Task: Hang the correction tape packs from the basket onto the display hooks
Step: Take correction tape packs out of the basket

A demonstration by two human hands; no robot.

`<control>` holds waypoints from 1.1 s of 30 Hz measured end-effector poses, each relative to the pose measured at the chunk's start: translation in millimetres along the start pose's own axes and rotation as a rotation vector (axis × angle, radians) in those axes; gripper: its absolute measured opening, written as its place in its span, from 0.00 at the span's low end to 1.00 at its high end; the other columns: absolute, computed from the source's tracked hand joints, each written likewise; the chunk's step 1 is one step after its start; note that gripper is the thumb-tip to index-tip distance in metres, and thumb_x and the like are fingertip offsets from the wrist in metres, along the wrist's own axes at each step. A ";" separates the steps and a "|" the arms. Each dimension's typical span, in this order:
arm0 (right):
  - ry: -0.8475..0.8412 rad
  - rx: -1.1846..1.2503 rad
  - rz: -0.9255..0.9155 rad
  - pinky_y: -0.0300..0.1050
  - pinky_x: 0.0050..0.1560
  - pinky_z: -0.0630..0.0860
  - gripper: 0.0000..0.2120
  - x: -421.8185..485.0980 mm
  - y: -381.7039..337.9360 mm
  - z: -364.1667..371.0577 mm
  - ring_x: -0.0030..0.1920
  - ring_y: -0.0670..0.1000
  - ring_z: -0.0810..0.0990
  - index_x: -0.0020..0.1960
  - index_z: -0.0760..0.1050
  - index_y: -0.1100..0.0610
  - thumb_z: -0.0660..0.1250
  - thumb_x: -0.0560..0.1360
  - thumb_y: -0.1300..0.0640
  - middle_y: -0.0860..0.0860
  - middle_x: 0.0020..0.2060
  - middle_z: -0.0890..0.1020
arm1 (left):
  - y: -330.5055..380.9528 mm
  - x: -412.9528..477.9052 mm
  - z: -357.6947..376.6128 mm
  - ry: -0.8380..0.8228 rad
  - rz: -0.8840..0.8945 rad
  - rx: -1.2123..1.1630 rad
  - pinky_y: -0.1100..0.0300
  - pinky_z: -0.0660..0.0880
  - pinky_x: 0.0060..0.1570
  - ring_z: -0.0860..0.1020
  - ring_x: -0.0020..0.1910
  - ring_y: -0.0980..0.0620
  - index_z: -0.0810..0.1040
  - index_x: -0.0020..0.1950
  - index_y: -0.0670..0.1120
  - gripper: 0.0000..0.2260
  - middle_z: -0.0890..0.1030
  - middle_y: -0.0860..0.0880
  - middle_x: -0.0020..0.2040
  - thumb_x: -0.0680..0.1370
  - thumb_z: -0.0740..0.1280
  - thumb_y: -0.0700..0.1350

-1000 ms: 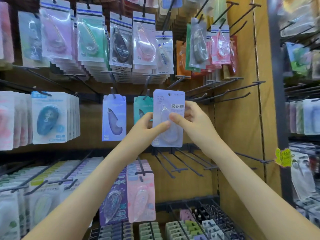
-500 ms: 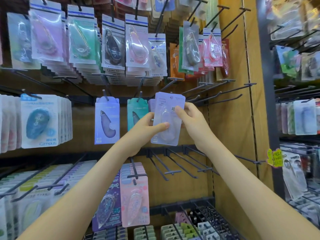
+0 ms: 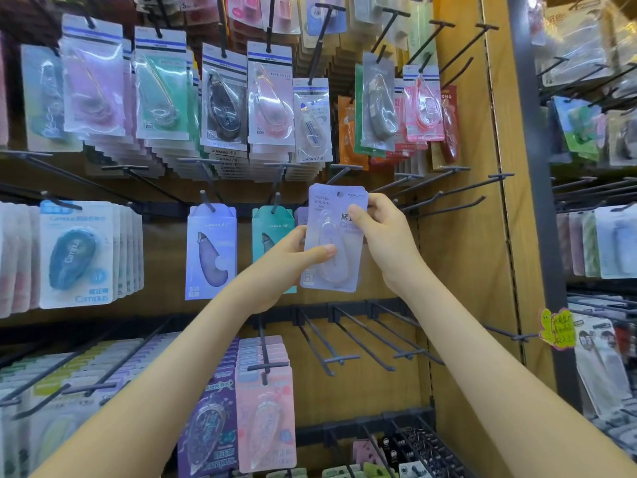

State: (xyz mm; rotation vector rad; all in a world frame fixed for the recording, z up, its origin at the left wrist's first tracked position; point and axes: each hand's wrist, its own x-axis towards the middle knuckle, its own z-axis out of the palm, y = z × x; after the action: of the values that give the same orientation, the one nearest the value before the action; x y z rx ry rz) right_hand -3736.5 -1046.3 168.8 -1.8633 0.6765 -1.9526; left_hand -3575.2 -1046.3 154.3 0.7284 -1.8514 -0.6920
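A shop's stationery wall fills the frame: a wooden back panel [image 3: 462, 236] bristling with dark wire hooks, most of them loaded with carded correction tapes.

Nearest the camera, two bare forearms rise from the lower corners toward the centre. The left grip [image 3: 286, 260] pinches the lower left edge of the correction tape pack [image 3: 339, 267], thumb across the front and fingers behind. The right grip [image 3: 386, 243] pinches the upper right edge, thumb on the printed card and fingers curled round the back.

The pack hangs in the air at the centre of the frame, upright with a slight tilt, its top level with the middle row of hooks. Whether its top has met a hook I cannot tell. The basket is not in view.

Just behind its left edge a lilac pack [image 3: 301, 215] peeks out, beside a teal pack [image 3: 270, 229] and a lavender pack [image 3: 211, 250], each on its own hook. Right of centre, the empty hooks [image 3: 444, 188] jut out bare.

The pack looks light: thin card under a clear blister. The card should be stiff enough to steer but will likely bend if squeezed, and the glossy blister may slip. The flat side margins are probably the best hold, with the top strip left free for the hook.
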 end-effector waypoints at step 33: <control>0.051 -0.337 0.073 0.30 0.30 0.65 0.06 42.7 34.2 25.1 0.35 0.45 0.70 0.47 0.71 0.57 0.60 0.81 0.58 0.48 0.35 0.72 | -8.4 0.8 16.5 0.323 0.171 1.142 0.54 0.63 0.69 0.56 0.75 0.45 0.53 0.79 0.50 0.31 0.53 0.45 0.78 0.81 0.64 0.50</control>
State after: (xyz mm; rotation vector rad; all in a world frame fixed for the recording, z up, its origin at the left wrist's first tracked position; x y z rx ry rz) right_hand -3716.7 -1100.8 185.1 -1.9470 1.1326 -1.9398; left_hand -3589.4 -1050.2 142.9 1.2623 -1.8663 0.6626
